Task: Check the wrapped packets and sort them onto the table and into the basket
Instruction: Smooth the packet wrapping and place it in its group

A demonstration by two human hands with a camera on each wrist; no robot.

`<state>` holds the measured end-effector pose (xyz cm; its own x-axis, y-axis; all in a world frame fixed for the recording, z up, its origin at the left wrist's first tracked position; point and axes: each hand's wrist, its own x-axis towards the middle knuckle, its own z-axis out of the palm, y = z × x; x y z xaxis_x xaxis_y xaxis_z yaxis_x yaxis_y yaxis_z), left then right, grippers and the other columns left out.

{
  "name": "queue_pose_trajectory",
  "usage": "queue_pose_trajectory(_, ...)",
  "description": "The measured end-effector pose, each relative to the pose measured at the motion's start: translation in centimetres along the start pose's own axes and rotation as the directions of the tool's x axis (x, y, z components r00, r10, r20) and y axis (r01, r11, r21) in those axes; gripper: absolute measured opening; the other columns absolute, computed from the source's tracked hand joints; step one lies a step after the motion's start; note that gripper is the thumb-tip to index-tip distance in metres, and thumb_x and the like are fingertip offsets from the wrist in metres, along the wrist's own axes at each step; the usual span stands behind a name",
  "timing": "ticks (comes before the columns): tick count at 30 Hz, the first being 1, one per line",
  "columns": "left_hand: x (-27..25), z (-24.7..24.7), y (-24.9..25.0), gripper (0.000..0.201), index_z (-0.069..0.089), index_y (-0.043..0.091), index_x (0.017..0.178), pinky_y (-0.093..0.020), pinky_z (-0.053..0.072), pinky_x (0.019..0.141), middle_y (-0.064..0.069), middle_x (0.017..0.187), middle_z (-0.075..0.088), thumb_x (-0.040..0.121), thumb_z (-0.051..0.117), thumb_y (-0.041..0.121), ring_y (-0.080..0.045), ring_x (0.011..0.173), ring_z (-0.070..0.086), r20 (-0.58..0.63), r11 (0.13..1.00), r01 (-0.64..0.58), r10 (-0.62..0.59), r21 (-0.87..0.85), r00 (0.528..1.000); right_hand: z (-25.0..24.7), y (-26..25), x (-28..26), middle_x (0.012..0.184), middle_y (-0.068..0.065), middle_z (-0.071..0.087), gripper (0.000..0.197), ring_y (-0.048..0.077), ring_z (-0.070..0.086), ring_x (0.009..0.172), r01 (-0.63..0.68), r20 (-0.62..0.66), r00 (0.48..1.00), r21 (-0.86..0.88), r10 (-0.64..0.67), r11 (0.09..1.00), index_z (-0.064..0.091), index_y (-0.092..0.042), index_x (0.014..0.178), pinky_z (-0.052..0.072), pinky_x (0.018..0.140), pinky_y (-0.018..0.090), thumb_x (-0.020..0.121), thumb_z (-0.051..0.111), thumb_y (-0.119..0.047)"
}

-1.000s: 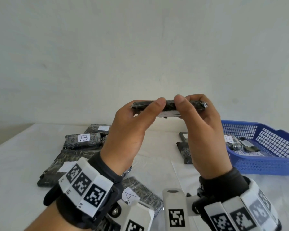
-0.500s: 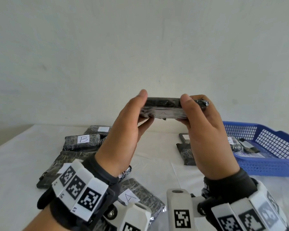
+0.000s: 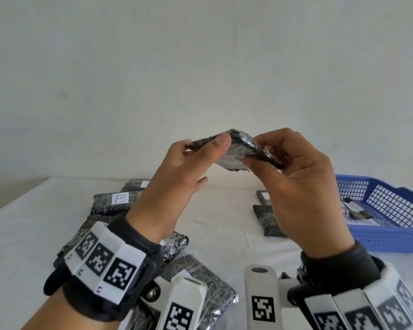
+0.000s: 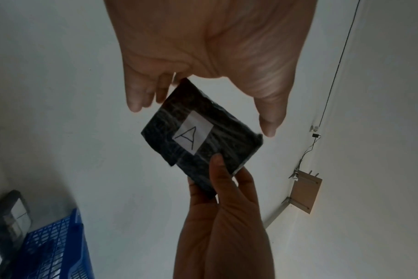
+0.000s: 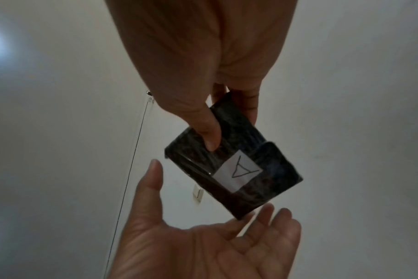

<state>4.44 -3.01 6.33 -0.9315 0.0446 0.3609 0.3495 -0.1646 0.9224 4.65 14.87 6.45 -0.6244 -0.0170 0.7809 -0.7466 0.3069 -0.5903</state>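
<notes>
A black wrapped packet (image 3: 236,156) is raised in the air in front of the wall. Its white label reads "A" (image 4: 193,136), seen from below in both wrist views. My right hand (image 3: 255,151) pinches one end, with the thumb (image 5: 210,139) on the label side and the fingers behind. My left hand (image 3: 205,148) is spread around the other end. Its fingers (image 5: 270,213) touch the packet's corner, while its thumb (image 5: 155,169) stands just off it. More packets lie on the white table (image 3: 22,234), and others sit in the blue basket (image 3: 391,236).
On the table at left lies a pile of packets, one labelled "B" (image 3: 115,201). Another packet (image 3: 200,275) sits near the front under my wrists. Two dark packets (image 3: 267,220) lie beside the basket at right, and a plain wall stands behind.
The packet was held level and edge-on between both hands. It is now turned and tilted, my left hand's grip has loosened, and my right hand keeps its pinch.
</notes>
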Motion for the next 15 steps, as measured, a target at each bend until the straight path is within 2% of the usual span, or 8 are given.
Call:
queue_pose_trajectory(2,0.1,0.0,0.0,0.100,0.056,0.013,0.135,-0.042,0.050,0.109,0.008,0.116,0.074,0.055,0.074,0.069,-0.003,0.114,0.067,-0.012,1.000,-0.011,0.011,0.004,1.000,0.0,-0.1,-0.1,0.102,-0.001,0.070,0.030,0.018,0.069,0.100,0.024,0.020,1.000,-0.008,-0.024,1.000,0.073,-0.030,0.098,0.056,0.093,0.038,0.089,0.078,-0.002)
queue_pose_trajectory(3,0.1,0.0,0.0,0.098,0.058,0.006,0.132,-0.045,0.049,0.111,-0.003,0.113,0.070,0.058,0.074,0.069,-0.006,0.113,0.066,-0.012,1.000,-0.021,0.021,0.003,1.000,0.0,-0.2,-0.1,0.103,-0.003,0.070,0.031,0.017,0.069,0.102,0.033,0.028,0.999,-0.017,-0.033,0.999,0.074,-0.032,0.100,0.056,0.094,0.038,0.089,0.079,-0.003)
queue_pose_trajectory(4,0.1,0.0,0.1,0.090,0.060,0.002,0.121,-0.048,0.048,0.112,-0.006,0.106,0.063,0.061,0.073,0.068,-0.010,0.107,0.062,0.002,0.999,-0.039,0.039,0.002,0.999,0.0,-0.2,-0.1,0.104,-0.004,0.070,0.031,0.016,0.069,0.103,0.038,0.033,0.999,-0.021,-0.038,0.999,0.075,-0.032,0.103,0.056,0.094,0.038,0.089,0.079,-0.005)
queue_pose_trajectory(5,0.0,0.2,0.3,0.074,0.063,0.008,0.108,-0.049,0.045,0.114,-0.004,0.101,0.055,0.065,0.071,0.068,-0.017,0.101,0.056,0.022,0.998,-0.060,0.060,-0.006,0.998,0.1,-0.3,-0.2,0.105,-0.004,0.069,0.031,0.016,0.069,0.104,0.039,0.035,0.999,-0.018,-0.039,0.999,0.075,-0.033,0.105,0.056,0.095,0.039,0.089,0.080,-0.007)
queue_pose_trajectory(7,-0.2,0.4,0.2,0.059,0.060,0.018,0.098,-0.045,0.042,0.109,-0.005,0.097,0.048,0.068,0.066,0.069,-0.018,0.095,0.048,0.043,0.997,-0.076,0.076,-0.007,0.996,0.4,-0.4,-0.3,0.105,-0.004,0.069,0.031,0.015,0.070,0.104,0.030,0.035,0.999,-0.016,-0.030,0.999,0.076,-0.031,0.109,0.056,0.096,0.038,0.090,0.079,-0.007)
queue_pose_trajectory(11,-0.3,0.7,0.0,0.071,0.062,0.024,0.094,-0.045,0.043,0.104,0.002,0.101,0.054,0.058,0.071,0.084,-0.014,0.095,0.051,0.021,0.995,-0.093,0.092,0.046,0.996,1.3,-0.8,-0.7,0.109,-0.003,0.066,0.031,0.013,0.069,0.107,0.023,0.061,0.998,0.004,-0.023,1.000,0.075,-0.029,0.114,0.056,0.097,0.031,0.092,0.076,-0.007)
queue_pose_trajectory(14,-0.5,0.8,0.0,0.037,0.072,0.033,0.073,-0.046,0.047,0.111,0.004,0.092,0.065,0.068,0.066,0.069,-0.019,0.101,0.062,0.018,0.997,-0.059,0.060,-0.053,0.998,1.8,-1.3,-1.0,0.110,-0.004,0.071,0.035,0.007,0.070,0.104,-0.108,0.135,0.987,0.119,0.092,0.987,0.060,-0.032,0.129,0.055,0.090,0.026,0.096,0.072,-0.034)
queue_pose_trajectory(15,-0.6,0.7,-0.2,0.035,0.074,0.033,0.075,-0.048,0.048,0.111,0.004,0.094,0.066,0.070,0.063,0.066,-0.017,0.103,0.063,0.020,0.995,-0.058,0.060,-0.078,0.998,1.9,-1.4,-1.0,0.108,-0.005,0.075,0.042,0.004,0.071,0.101,-0.198,0.164,0.972,0.176,0.170,0.964,0.053,-0.033,0.131,0.054,0.087,0.024,0.094,0.069,-0.047)
